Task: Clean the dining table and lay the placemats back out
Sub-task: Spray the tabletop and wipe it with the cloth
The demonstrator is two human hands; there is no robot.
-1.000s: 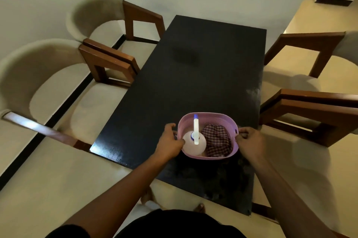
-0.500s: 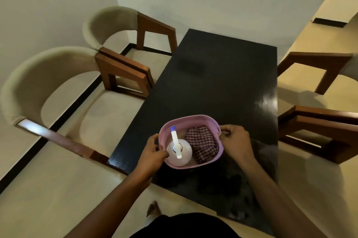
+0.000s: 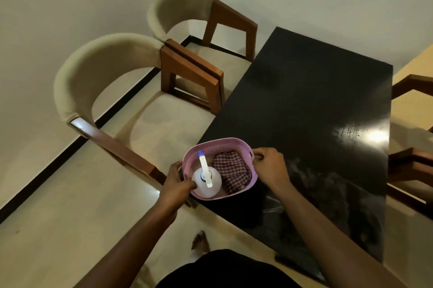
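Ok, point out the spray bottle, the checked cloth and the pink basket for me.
spray bottle (image 3: 216, 183), head view, on its white rounded body.
checked cloth (image 3: 230, 170), head view, on its bunched top.
pink basket (image 3: 220, 147), head view, on its far inner wall.

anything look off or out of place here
Only mildly. The pink basket is at the near left corner of the table, partly past the edge, gripped by the left hand and right hand. Whether it rests on the top is unclear. Pale smears near the right hand may be residue or just reflection.
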